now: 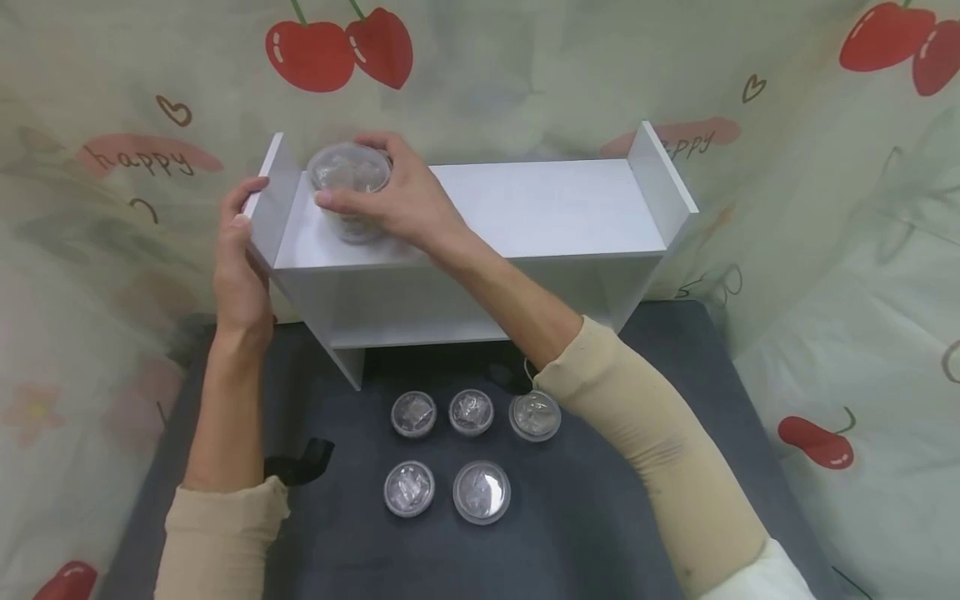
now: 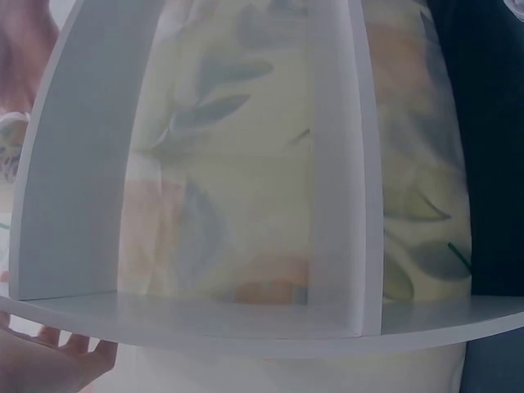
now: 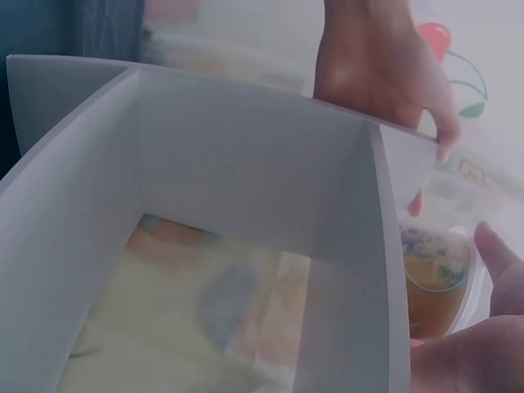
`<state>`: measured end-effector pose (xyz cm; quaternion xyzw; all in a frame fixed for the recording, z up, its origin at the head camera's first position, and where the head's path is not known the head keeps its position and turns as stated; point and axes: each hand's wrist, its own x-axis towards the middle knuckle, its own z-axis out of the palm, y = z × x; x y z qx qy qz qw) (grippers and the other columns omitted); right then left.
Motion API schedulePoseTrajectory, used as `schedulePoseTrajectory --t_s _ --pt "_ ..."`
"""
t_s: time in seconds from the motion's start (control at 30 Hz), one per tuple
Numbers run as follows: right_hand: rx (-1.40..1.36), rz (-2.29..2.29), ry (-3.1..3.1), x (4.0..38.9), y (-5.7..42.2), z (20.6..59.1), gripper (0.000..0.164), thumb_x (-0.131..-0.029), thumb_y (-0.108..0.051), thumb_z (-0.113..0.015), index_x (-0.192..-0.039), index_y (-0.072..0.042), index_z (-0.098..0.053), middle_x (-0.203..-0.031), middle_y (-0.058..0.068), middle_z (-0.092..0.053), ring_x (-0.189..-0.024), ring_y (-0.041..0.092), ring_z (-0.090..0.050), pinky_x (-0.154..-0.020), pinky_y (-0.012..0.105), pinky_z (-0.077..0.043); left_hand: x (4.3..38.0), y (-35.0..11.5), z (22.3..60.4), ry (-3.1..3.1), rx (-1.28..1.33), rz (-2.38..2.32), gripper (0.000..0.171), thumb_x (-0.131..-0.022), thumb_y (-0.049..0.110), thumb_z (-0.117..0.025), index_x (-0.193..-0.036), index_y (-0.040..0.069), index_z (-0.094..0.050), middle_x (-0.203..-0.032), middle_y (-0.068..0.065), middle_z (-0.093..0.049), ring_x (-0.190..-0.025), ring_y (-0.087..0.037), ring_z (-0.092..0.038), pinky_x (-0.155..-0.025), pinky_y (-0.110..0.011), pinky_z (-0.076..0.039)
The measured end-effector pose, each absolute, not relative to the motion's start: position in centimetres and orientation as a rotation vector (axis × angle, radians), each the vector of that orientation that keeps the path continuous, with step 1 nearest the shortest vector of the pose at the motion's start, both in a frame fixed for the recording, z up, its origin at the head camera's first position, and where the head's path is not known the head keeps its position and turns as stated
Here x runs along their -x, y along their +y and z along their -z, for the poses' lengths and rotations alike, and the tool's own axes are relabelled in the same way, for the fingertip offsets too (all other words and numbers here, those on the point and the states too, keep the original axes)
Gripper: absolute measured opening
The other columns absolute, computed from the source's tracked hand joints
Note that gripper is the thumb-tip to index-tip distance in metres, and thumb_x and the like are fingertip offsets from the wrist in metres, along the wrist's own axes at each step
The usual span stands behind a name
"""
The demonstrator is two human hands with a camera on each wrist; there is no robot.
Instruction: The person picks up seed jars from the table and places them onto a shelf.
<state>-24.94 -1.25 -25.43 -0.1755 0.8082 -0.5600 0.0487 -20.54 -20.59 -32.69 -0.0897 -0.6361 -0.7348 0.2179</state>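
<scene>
A white two-tier shelf unit (image 1: pixel 540 208) stands at the back of the dark table. My left hand (image 1: pixel 243 267) grips the upright left side panel (image 1: pixel 273 200), thumb in front and fingers behind; in the left wrist view, its fingers (image 2: pixel 78 342) show along the panel's edge. At the left end of the top board, my right hand (image 1: pixel 408 196) holds a clear round lidded plastic tub (image 1: pixel 348 167) between thumb and fingers. Clear plastic shows below it, but I cannot tell whether this is a second tub. The right wrist view shows brownish contents in the tub (image 3: pixel 438 299).
Several similar lidded tubs, among them one at the front (image 1: pixel 482 493) and one by the right sleeve (image 1: pixel 535 416), sit on the dark table (image 1: pixel 585 517) before the shelf. A black strap-like object (image 1: pixel 303 462) lies by the left forearm. Patterned cloth (image 1: pixel 487 83) hangs behind and at both sides.
</scene>
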Motion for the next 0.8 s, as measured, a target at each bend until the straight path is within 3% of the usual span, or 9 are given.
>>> schedulePoseTrajectory --t_s 0.8 --pt "0.521 1.617 2.563 24.8 -2.9 26.3 0.088 -0.077 -0.049 -0.082 -0.148 -0.022 -0.038 -0.138 -0.007 -0.050 -0.118 0.006 -0.048 -0.095 0.023 -0.041 20.6 -20.2 32.8 -1.727 0.247 2.038 0.043 -0.099 0.035 -0.034 -0.134 0.022 -0.055 -0.131 -0.010 -0.047 -0.108 -0.020 -0.048 -0.085 -0.032 -0.035"
